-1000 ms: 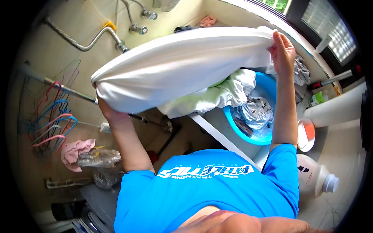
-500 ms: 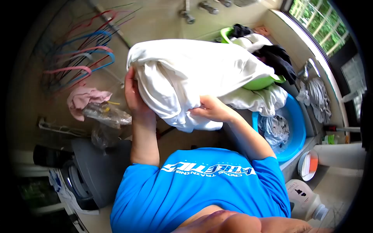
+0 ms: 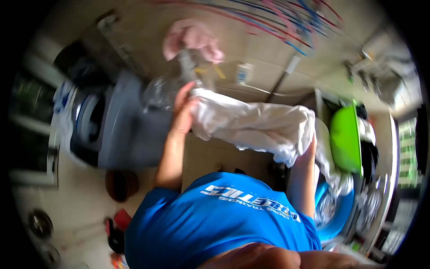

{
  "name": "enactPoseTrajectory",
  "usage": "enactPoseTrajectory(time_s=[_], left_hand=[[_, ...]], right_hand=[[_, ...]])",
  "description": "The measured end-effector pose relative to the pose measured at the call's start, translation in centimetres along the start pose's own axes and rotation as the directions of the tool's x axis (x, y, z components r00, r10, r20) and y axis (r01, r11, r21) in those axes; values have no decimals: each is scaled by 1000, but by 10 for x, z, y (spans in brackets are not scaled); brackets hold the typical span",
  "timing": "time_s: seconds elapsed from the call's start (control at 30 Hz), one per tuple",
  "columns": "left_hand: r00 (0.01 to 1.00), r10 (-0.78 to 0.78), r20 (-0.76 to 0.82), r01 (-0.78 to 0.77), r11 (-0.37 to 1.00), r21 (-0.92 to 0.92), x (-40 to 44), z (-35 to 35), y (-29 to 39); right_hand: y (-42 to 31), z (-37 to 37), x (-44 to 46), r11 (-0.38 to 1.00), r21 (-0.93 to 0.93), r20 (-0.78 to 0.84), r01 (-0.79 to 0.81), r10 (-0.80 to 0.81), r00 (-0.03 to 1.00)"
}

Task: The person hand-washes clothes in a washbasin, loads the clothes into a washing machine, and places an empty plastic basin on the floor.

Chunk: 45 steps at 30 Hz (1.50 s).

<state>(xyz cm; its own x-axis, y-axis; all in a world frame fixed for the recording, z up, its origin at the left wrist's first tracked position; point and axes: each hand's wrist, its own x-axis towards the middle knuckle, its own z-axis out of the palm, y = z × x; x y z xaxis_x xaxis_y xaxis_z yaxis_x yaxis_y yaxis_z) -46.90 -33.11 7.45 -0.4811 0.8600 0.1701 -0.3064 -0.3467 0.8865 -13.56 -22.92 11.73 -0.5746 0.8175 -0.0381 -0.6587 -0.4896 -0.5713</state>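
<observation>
A white cloth garment (image 3: 255,123) is stretched sideways between my two hands in front of the blue shirt. My left hand (image 3: 183,112) is closed round its left end, fingers pointing up. At the right end, my right hand (image 3: 308,152) grips the gathered cloth from below, its fingers mostly hidden by the fabric. The garment hangs in folds along its lower edge, and what kind it is I cannot make out.
On the left is a grey washing machine (image 3: 127,121). A pink cloth (image 3: 192,40) and clear plastic bags hang on the wall, with hangers (image 3: 286,22) above. At right, a green basin (image 3: 345,139) holds laundry; a blue basin (image 3: 333,224) sits below it.
My view has swung left, towards the washing machine. The garment has gone from a bunched heap to a stretched length, and my hands are now farther apart.
</observation>
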Motion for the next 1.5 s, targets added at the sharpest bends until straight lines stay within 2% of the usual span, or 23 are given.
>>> enactPoseTrajectory(time_s=[0.13,0.2,0.23,0.27,0.3,0.33,0.4,0.47,0.5,0.57,0.63,0.73,0.77,0.8,0.9,0.97,1.0,1.07,1.13,1.2,1.27,1.4,1.5], left_hand=[[886,-129,445,36,977,211,-40,10,-24],[694,-307,651,112,939,324,-69,21,-42],[517,-419,746,176,905,387,-79,20,-50],[513,-278,812,128,960,248,-90,23,-59],[524,-448,724,242,894,378,-98,11,-62],[515,-603,609,363,798,482,-105,1,-61],[554,-722,415,747,650,135,-105,-25,-50],[707,-579,407,656,751,-71,-103,-73,-41],[677,-686,265,713,701,-5,-101,-98,-14],[954,-267,132,276,960,-50,-97,-116,71],[983,90,-157,-71,990,124,-89,-150,135],[762,502,-410,-247,809,533,-78,-208,194],[586,701,-406,-282,646,709,-67,-217,204],[277,816,-507,-182,563,806,-59,-217,223],[68,772,-633,-8,634,773,-57,-233,231],[218,738,-638,-136,671,729,-57,-269,198],[374,636,-675,-211,767,606,-56,-270,168],[841,242,-484,-121,956,269,-55,-281,97],[731,-84,-677,278,943,182,-61,-227,44],[798,-260,-543,447,860,245,-70,-191,8],[815,-423,-397,553,772,313,-70,-158,-8],[832,-444,-332,554,705,443,-53,-109,-10],[842,-433,-321,539,663,520,-42,-75,-13]], right_hand=[[70,24,4,970,-157,63,-185,197,978],[83,69,5,931,-205,-55,-302,298,953],[82,84,8,926,-241,-21,-290,294,956],[83,94,13,922,-273,12,-274,288,958],[85,99,20,930,-246,-133,-274,248,960],[87,93,31,939,-155,4,-306,310,951],[94,63,50,931,-327,5,-164,175,985],[99,48,58,918,-334,-76,-215,201,977],[103,52,57,872,-431,-76,-234,224,972],[111,32,54,744,-626,-79,-233,236,968],[115,28,46,553,-776,-110,-304,356,928],[121,19,40,415,-855,-142,-312,391,909],[118,16,38,420,-846,-147,-327,406,902],[116,14,34,426,-838,-147,-341,426,893],[101,5,21,456,-823,-196,-338,331,923],[87,-9,14,483,-828,-139,-285,317,938],[72,-16,10,507,-818,-134,-272,292,947],[33,-24,4,507,-838,-122,-201,184,975],[-22,-26,-7,447,-878,-188,-170,4,982],[-80,-30,-23,429,-898,-204,-94,-217,954],[-135,-36,-41,427,-904,-240,-33,-442,865],[-245,-102,-62,213,-976,-131,54,-759,638],[-303,-161,-61,-425,-852,208,-305,-810,548]])
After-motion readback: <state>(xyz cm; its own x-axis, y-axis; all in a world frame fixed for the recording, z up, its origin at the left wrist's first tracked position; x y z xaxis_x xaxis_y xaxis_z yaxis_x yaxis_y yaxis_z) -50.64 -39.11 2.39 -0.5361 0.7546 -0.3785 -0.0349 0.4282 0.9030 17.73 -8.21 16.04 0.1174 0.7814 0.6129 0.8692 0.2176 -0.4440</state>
